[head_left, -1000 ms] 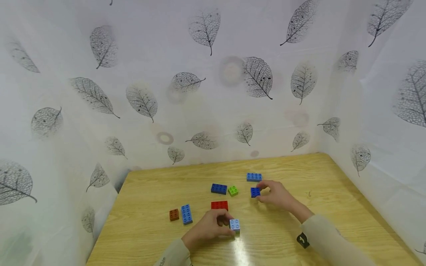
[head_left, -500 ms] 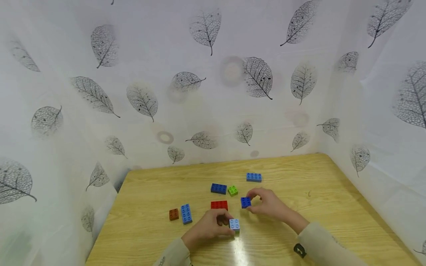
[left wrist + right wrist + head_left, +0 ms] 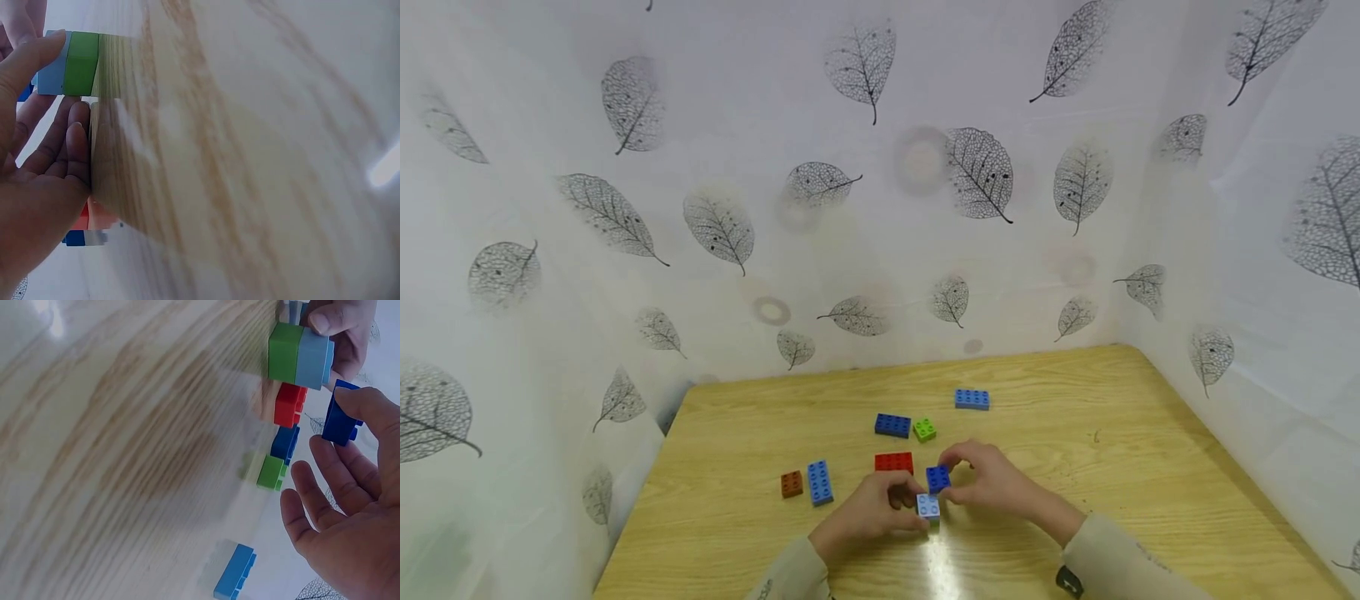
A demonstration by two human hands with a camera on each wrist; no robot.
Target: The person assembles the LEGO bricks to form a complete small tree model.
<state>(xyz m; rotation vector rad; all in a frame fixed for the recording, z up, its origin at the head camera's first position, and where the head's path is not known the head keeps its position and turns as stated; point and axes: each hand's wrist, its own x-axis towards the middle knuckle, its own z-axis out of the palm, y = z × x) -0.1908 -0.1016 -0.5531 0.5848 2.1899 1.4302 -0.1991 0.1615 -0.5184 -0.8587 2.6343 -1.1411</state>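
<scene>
Between thumb and fingers, my left hand (image 3: 880,508) holds a light blue building block (image 3: 928,505) that is stacked on a green block (image 3: 81,64). The pair stands on the wooden table. My right hand (image 3: 992,482) pinches a small dark blue building block (image 3: 937,477) with four-stud top, raised off the table. In the right wrist view the dark blue block (image 3: 341,414) is just past the light blue block's (image 3: 314,357) studded side, with a gap between them. A red block (image 3: 893,462) lies behind my left hand, partly covered by it.
On the table (image 3: 737,425) lie a dark blue long block (image 3: 892,425), a lime green block (image 3: 925,429) and a blue long block (image 3: 972,399) toward the back. Left of my left hand are another blue long block (image 3: 820,482) and a brown block (image 3: 792,484). A leaf-patterned curtain (image 3: 910,250) encloses the table.
My right hand has carried the small dark blue block left and nearer, from beside the back blue block to the light blue block. The left hand has stayed in place.
</scene>
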